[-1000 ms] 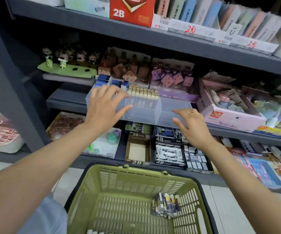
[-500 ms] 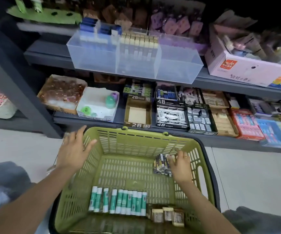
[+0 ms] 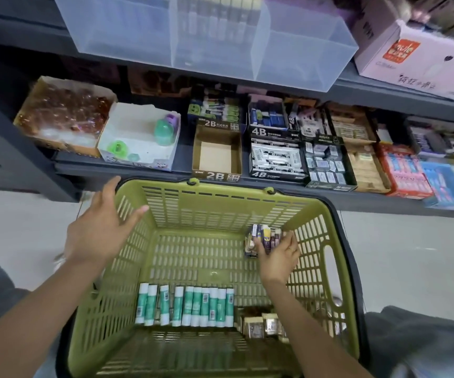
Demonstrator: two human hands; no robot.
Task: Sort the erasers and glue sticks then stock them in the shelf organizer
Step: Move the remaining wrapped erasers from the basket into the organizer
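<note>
Glue sticks (image 3: 185, 306) with green labels lie in a row on the floor of the green basket (image 3: 220, 195), nearer the person than the right grip and to its left. Gold-wrapped erasers (image 3: 261, 324) sit just beside that row, directly behind the right wrist. Right hand (image 3: 277, 255) is down inside the basket, its grip curled round a bundle of purple and white erasers (image 3: 261, 237) at the far right corner. Left hand (image 3: 103, 227) hangs over the basket's left rim, fingers spread and relaxed, with nothing in its grip. Beyond both hands a lower shelf carries an empty 2B box (image 3: 217, 154) and 4B boxes. Above that stands the clear shelf organizer (image 3: 206, 36), its right compartment farthest from the left grip.
</note>
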